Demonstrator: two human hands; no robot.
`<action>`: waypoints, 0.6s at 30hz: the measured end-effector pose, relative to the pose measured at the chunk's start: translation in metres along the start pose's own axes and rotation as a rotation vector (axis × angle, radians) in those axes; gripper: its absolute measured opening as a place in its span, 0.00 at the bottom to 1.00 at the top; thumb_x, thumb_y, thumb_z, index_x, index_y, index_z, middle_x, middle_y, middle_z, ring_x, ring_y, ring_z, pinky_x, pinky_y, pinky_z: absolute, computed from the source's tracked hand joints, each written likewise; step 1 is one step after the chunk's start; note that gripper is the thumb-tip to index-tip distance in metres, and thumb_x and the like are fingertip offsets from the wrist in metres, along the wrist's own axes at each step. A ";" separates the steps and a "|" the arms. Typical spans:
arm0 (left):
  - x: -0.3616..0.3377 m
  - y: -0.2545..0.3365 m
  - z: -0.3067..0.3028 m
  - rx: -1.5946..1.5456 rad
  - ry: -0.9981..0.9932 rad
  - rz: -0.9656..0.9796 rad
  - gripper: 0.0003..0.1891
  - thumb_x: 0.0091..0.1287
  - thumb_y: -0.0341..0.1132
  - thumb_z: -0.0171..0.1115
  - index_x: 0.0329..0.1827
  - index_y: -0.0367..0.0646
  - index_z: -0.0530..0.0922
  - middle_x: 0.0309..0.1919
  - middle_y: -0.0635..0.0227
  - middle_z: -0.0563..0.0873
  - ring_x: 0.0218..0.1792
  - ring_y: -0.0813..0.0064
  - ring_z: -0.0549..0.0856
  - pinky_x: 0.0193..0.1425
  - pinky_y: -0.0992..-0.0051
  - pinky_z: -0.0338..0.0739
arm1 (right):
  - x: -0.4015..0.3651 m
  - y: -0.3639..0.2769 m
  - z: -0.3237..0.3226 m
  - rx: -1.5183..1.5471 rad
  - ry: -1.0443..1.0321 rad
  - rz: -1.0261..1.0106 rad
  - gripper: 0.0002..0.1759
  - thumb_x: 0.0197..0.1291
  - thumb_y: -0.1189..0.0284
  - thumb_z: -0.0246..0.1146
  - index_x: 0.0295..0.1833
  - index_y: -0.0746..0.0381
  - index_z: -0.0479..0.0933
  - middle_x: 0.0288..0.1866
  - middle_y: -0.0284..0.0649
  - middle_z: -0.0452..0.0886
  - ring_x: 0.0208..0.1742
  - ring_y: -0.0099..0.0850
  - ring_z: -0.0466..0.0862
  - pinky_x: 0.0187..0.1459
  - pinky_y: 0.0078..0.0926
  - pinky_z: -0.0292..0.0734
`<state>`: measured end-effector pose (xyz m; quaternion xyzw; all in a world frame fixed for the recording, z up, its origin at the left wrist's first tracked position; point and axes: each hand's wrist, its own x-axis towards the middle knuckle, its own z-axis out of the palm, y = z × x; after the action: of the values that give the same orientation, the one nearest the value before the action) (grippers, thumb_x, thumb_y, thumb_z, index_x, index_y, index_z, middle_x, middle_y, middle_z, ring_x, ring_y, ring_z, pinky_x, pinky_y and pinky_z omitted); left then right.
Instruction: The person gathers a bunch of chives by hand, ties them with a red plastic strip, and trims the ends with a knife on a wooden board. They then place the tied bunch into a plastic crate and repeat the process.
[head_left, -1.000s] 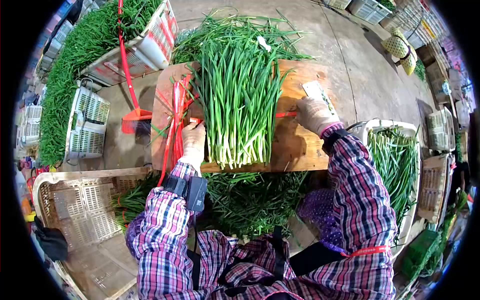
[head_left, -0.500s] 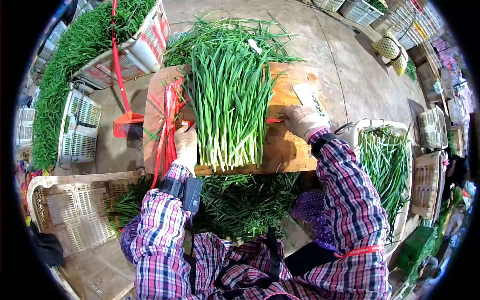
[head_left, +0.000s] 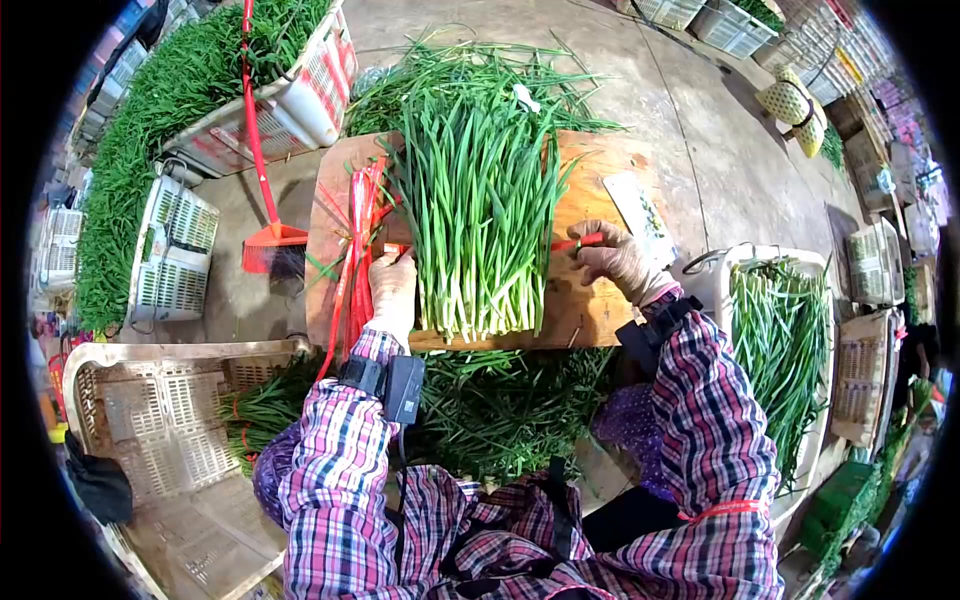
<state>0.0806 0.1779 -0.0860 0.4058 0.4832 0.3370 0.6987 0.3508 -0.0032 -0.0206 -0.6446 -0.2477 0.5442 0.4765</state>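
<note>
A thick bundle of long green chives [head_left: 485,210] lies on a wooden board [head_left: 590,310], pale stem ends toward me. A red strap [head_left: 578,242] shows on both sides of the bundle; its middle is hidden, apparently beneath the stems. My right hand [head_left: 618,262], in a pale glove, pinches the strap's right end, which pokes up past the fingers. At the bundle's left edge, my left hand [head_left: 393,285] is closed on the strap's other end. More red straps [head_left: 358,260] lie in a heap just left of that hand.
Loose chives [head_left: 450,75] are piled behind the board. A white card [head_left: 638,215] lies at its right. Crates stand around: a chive-filled one [head_left: 735,300] at right, a large beige one [head_left: 160,430] at left. A red-handled broom [head_left: 262,170] leans at left.
My right hand has turned and shifted slightly toward me, and the strap end now shows above its fingers. My left hand stays beside the bundle. The whole view has shifted slightly.
</note>
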 end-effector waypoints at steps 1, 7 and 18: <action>-0.001 0.002 0.001 -0.048 -0.024 -0.047 0.10 0.69 0.30 0.53 0.41 0.34 0.82 0.31 0.71 0.85 0.27 0.81 0.80 0.33 0.80 0.73 | 0.001 0.001 0.004 0.158 -0.040 -0.045 0.14 0.58 0.76 0.62 0.52 0.61 0.75 0.37 0.35 0.81 0.33 0.26 0.83 0.33 0.24 0.82; -0.012 0.017 0.010 0.056 0.061 -0.035 0.09 0.66 0.31 0.58 0.39 0.34 0.83 0.29 0.72 0.84 0.26 0.81 0.80 0.32 0.79 0.72 | 0.021 0.022 0.003 0.189 -0.141 -0.116 0.13 0.66 0.72 0.58 0.55 0.61 0.74 0.41 0.33 0.81 0.37 0.27 0.83 0.38 0.25 0.82; 0.023 -0.017 -0.012 -0.023 -0.062 -0.042 0.10 0.67 0.30 0.55 0.39 0.32 0.82 0.28 0.70 0.84 0.25 0.80 0.79 0.31 0.77 0.72 | 0.010 0.019 -0.014 -0.068 -0.046 0.031 0.09 0.62 0.68 0.64 0.42 0.64 0.79 0.31 0.37 0.83 0.28 0.27 0.83 0.29 0.25 0.80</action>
<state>0.0778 0.1928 -0.1123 0.3978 0.4657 0.3151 0.7250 0.3629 -0.0075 -0.0431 -0.6515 -0.2669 0.5574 0.4400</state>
